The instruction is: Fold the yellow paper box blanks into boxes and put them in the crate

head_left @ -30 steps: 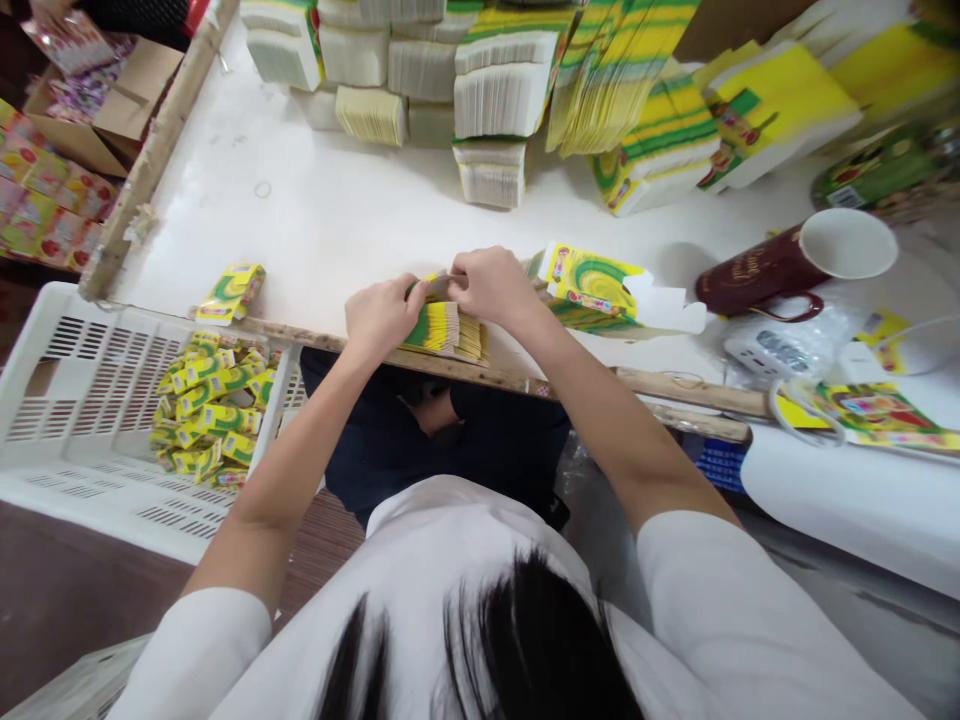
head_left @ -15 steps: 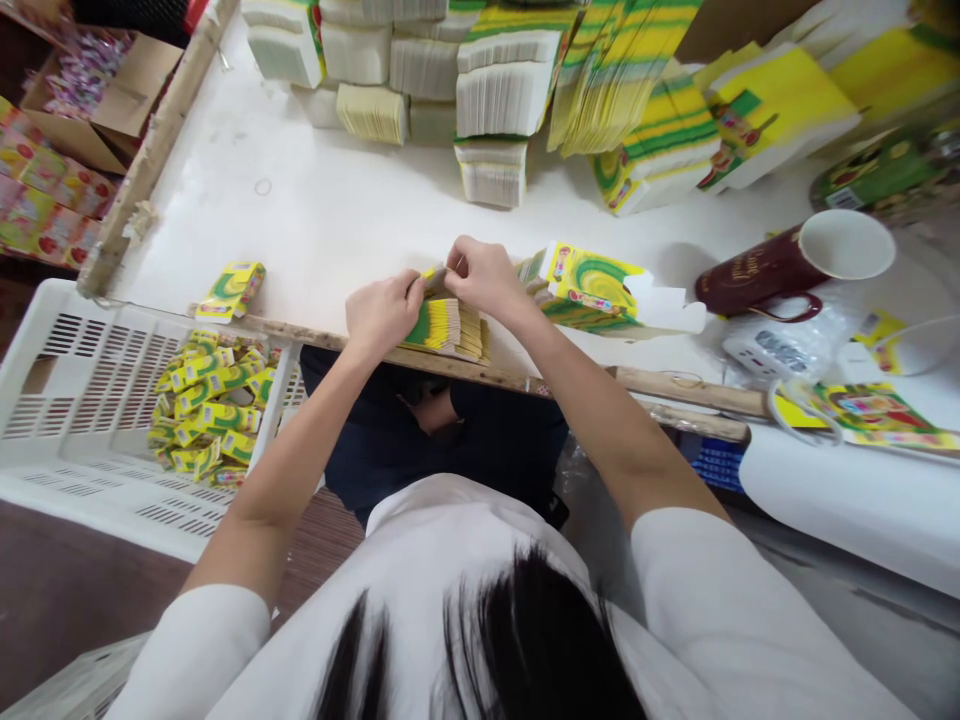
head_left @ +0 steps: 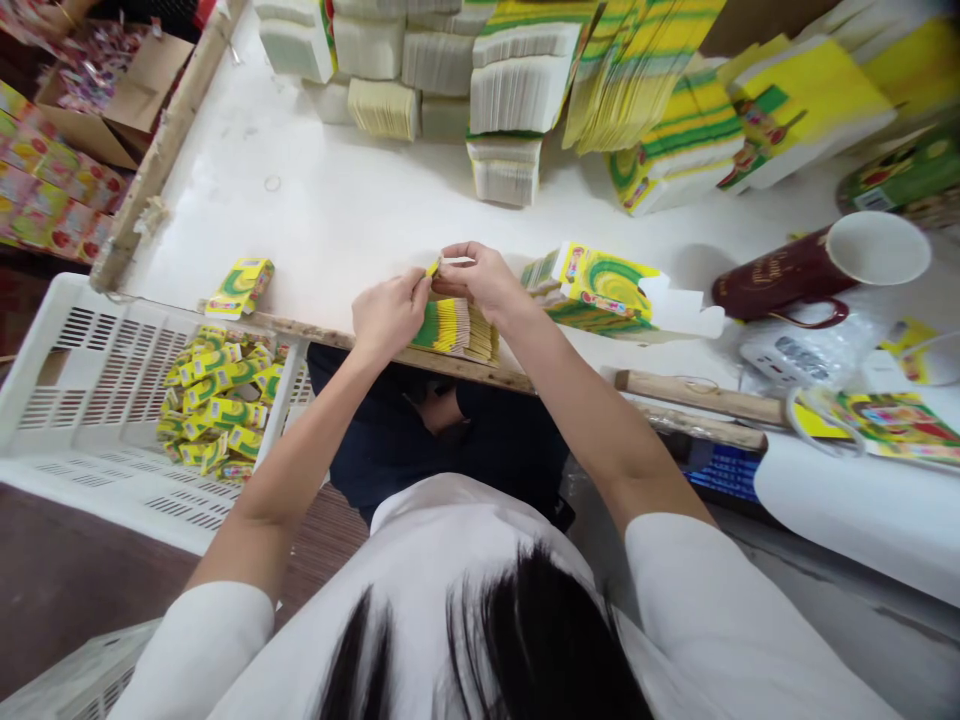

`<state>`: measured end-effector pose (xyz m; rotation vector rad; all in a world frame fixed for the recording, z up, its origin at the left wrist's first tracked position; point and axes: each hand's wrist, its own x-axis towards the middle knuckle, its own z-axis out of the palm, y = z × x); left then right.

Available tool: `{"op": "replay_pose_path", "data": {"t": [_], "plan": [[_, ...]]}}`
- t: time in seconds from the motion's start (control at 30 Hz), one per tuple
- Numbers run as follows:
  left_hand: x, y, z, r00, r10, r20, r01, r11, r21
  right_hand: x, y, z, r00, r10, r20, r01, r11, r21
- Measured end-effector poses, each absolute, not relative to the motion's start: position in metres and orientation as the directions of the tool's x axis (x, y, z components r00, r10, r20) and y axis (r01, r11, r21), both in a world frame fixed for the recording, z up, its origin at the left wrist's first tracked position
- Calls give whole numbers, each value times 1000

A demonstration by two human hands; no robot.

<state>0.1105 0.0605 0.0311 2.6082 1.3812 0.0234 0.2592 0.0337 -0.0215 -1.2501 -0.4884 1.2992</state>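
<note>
At the table's front edge my left hand (head_left: 388, 312) is closed, its thumb and fingers pinching a small yellow carton (head_left: 433, 269). Most of that carton is hidden by the fingers. My right hand (head_left: 486, 285) grips the other end, with its index finger stretched over a pale flap. Just below both hands, a row of flattened yellow-and-green cartons (head_left: 457, 330) lies along the wooden edge. To the right of my right hand rests a larger open yellow-green box (head_left: 607, 285) with white flaps, filled with more flat cartons. A closed small box (head_left: 241, 287) sits off to the left.
A white plastic crate (head_left: 67, 400) at the lower left holds many small yellow boxes (head_left: 225, 385). Stacks of flat cartons (head_left: 517, 80) line the back of the white table (head_left: 322, 215). A maroon mug (head_left: 780, 268) lies tilted at right, near a wrapped power strip (head_left: 795, 355).
My right hand's fingers have shifted on the carton, the index finger now straighter over a pale flap. The whole view has moved slightly, so things appear a little further right.
</note>
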Motion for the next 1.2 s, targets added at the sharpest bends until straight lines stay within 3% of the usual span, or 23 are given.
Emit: {"op": "replay_pose_path", "data": {"t": [0.2,0.3,0.37,0.43,0.53,0.6,0.77,0.93,1.03,1.2], "plan": [[109,61,30,565,822,-74,817,-545,188,257,35,-22,239,893,-382,-562,-194,-804],[110,62,29,562,824,-72,818,-540,198,258,36,-24,242,897,-370,-509,-207,-835],[110,62,29,552,830,-77,824,-529,202,261,35,-25,278,899,-339,-370,-225,-901],[112,61,29,534,841,-90,836,-510,202,266,33,-23,319,909,-267,-78,-256,-964],[113,61,29,522,846,-111,842,-490,224,276,29,-15,308,942,-133,353,-243,-904],[112,64,30,537,834,-122,827,-493,269,282,25,-6,254,965,-71,466,-186,-865],[88,85,30,677,722,-138,657,-510,555,293,3,5,50,998,-27,527,-49,-848],[52,85,13,598,796,-92,383,-183,905,296,-46,-11,-98,994,-49,441,-1,-897],[49,71,0,479,877,-40,205,-68,976,278,-67,-24,-96,995,-37,393,4,-920],[62,57,-8,411,907,95,198,-190,961,237,-68,-37,245,969,-22,445,-132,-886]]}}
